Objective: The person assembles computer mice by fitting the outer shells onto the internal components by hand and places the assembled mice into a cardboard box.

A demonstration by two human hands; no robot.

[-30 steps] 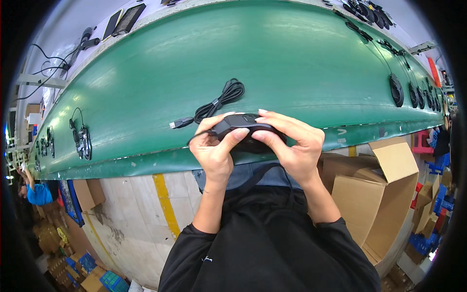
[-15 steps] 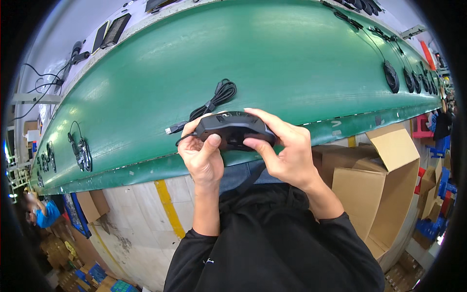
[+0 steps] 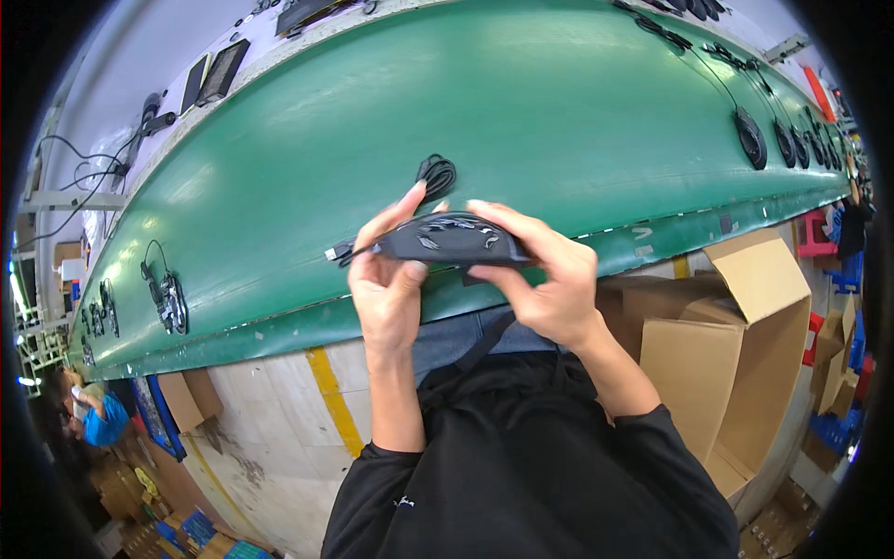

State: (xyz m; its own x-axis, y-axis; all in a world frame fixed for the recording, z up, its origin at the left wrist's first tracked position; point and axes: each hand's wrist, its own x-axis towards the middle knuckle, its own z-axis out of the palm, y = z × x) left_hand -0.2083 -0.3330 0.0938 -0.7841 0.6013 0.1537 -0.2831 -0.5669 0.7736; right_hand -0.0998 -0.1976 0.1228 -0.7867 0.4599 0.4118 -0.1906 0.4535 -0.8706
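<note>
A black computer mouse [image 3: 454, 240] is held above the near edge of the green conveyor belt [image 3: 307, 140], gripped at both ends. Around its left end my left hand [image 3: 386, 303] is closed, thumb at the near side and fingers at the far side. The right end sits between the thumb and fingers of my right hand [image 3: 559, 279]. Curved light markings show on the mouse's upturned face. Just beyond it lies its bundled black cable [image 3: 436, 177], partly hidden by my left fingers. The cable's plug [image 3: 336, 252] rests on the belt left of my hand.
Several black mice with cables [image 3: 750, 140] lie along the belt's right end. Toward its left end are opened mouse parts with cables [image 3: 170, 306]. An open cardboard box [image 3: 694, 373] stands to my right, below the belt. Another person [image 3: 102, 417] is at far left.
The mouse has been tilted, so a face with curved markings shows where its dark side was before. My left fingers have shifted up along its far side.
</note>
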